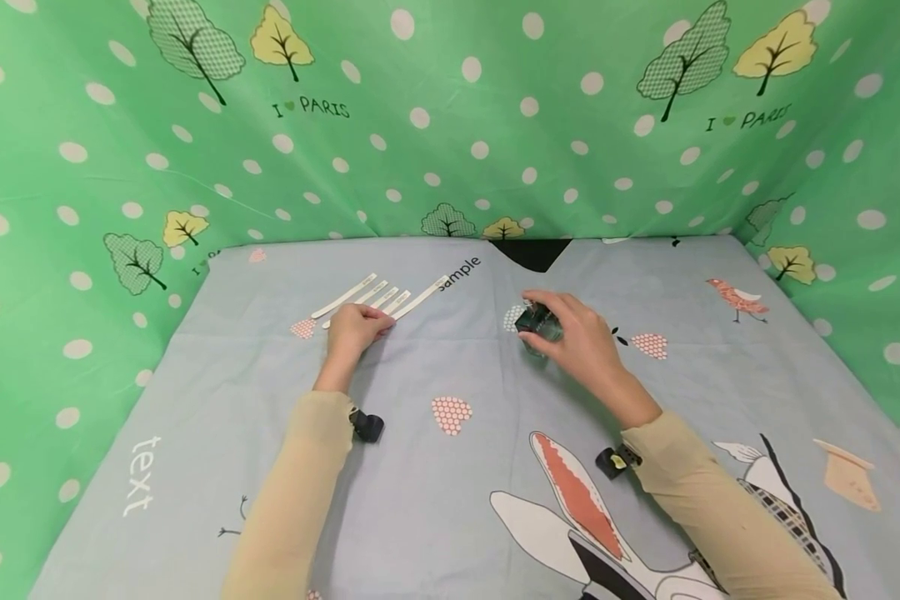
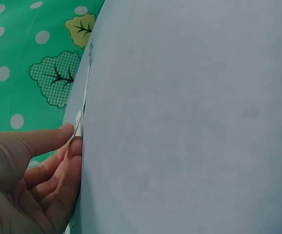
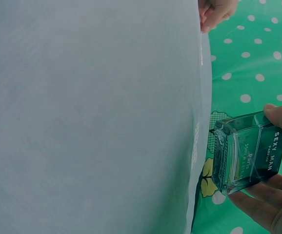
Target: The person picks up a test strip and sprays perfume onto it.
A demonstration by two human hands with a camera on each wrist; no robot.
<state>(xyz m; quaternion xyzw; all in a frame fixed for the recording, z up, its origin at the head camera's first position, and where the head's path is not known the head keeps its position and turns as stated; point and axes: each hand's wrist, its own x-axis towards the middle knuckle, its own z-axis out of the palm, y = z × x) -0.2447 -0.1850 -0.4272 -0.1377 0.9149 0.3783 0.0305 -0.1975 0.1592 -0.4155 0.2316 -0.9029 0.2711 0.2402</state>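
My left hand (image 1: 356, 333) is at the near ends of several narrow white paper strips at the back left of the table. In the left wrist view its thumb and fingertips pinch a white paper strip (image 2: 78, 124). Another strip (image 1: 352, 293) lies farthest left, and the rightmost one (image 1: 423, 296) reaches to the printed word "sample". My right hand (image 1: 581, 333) grips a square green glass perfume bottle (image 3: 248, 151) between thumb and fingers. The bottle's dark top faces up in the head view, and its clear base points toward the cloth in the right wrist view.
A grey-blue printed cloth (image 1: 390, 467) covers the table, with hearts, a rabbit and a bird on it. Green dotted curtains (image 1: 450, 125) hang behind it and at both sides. Dark wrist cameras (image 1: 367, 425) sit at both cuffs.
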